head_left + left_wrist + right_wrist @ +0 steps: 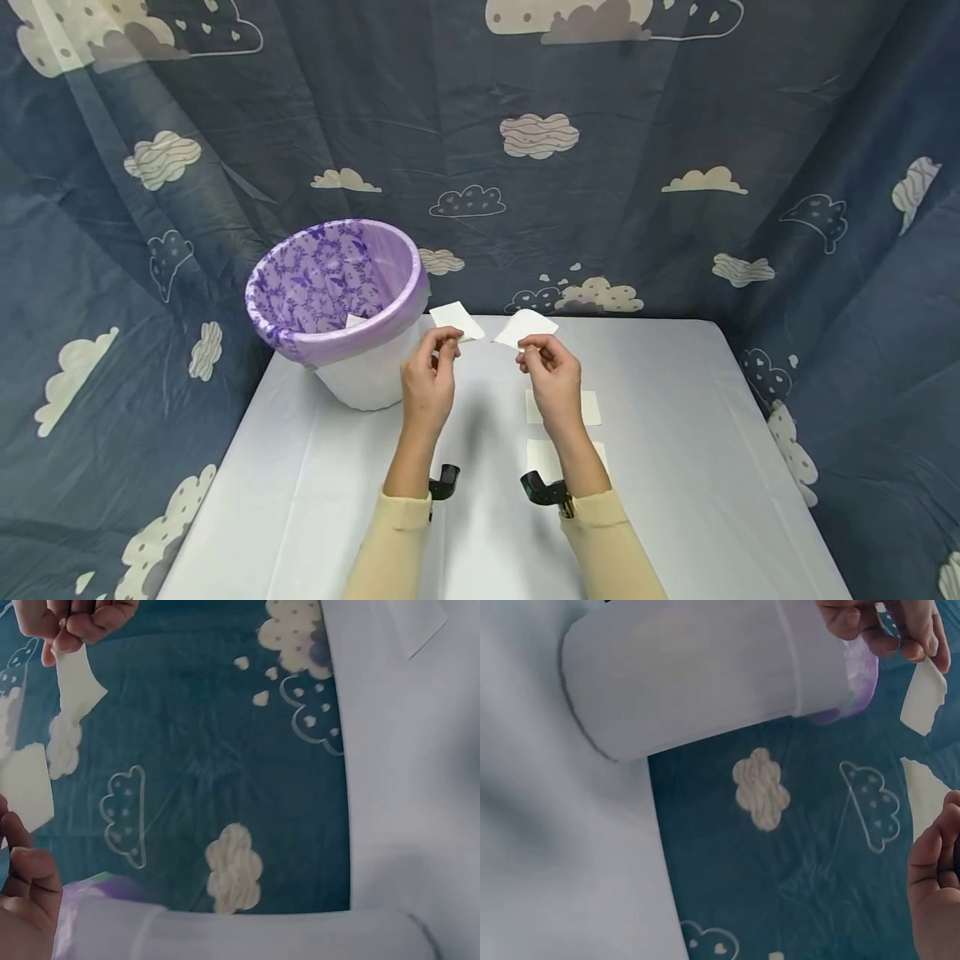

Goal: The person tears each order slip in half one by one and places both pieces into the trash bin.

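Note:
Between its thumb and fingers my left hand (429, 379) pinches a small cream piece of paper (456, 320). My right hand (553, 375) pinches another cream piece of paper (527, 327). Both hands are raised above the table, with a gap between the two pieces. Ragged edges show on the left paper piece (925, 697) and the right paper piece (924, 793) in the right wrist view. Two flat cream paper sheets (591, 407) (542, 458) lie on the table, partly hidden by my right hand and forearm.
A white bin (367, 379) with a purple patterned liner (322, 279) stands at the table's back left. A bit of white paper (355, 320) shows inside it. The white-covered table (675, 467) meets a dark blue cloud-print curtain (465, 100) behind.

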The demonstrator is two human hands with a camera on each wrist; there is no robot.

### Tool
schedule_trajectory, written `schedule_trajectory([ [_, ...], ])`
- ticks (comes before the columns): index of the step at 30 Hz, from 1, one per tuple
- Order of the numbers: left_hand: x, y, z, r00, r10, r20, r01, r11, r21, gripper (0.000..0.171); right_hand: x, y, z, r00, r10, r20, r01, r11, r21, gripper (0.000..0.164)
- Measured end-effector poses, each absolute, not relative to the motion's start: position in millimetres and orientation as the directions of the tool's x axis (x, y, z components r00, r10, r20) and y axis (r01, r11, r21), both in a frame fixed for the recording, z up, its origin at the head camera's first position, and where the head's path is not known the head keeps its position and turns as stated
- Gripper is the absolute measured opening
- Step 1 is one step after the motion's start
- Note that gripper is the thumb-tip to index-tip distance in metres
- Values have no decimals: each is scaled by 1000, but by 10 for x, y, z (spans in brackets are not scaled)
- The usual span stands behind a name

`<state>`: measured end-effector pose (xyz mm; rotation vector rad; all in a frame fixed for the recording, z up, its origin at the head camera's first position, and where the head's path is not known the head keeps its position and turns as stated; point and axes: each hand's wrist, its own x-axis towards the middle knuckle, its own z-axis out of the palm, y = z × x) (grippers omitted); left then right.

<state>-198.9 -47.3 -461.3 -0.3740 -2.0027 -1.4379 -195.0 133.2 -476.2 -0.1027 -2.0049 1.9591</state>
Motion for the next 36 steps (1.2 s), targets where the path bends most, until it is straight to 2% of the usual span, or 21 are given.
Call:
schedule_trajectory([
  [7,-2004,-592,-4428,-663,-246,707,580,428,693,16,-2135,1133,-4591,-946,186,265,-267,15,-964,15],
  [15,-2015,-764,-4313,-638,-337,692,536,451,714,20,-2403,764,-4396,-937,75,340,-342,-14,-939,14],
  [21,-2038,-889,-4282,-577,-440,688,486,491,723,21,-2527,450,-4264,-916,-13,401,-401,-4,-916,14],
  [30,-2040,-992,-4233,-501,-541,675,398,548,735,22,-2635,98,-4119,-890,-119,440,-451,88,-888,16],
  [36,-2030,-1038,-4245,-490,-565,663,337,579,742,21,-2667,-10,-4048,-872,-181,455,-484,174,-858,17],
])
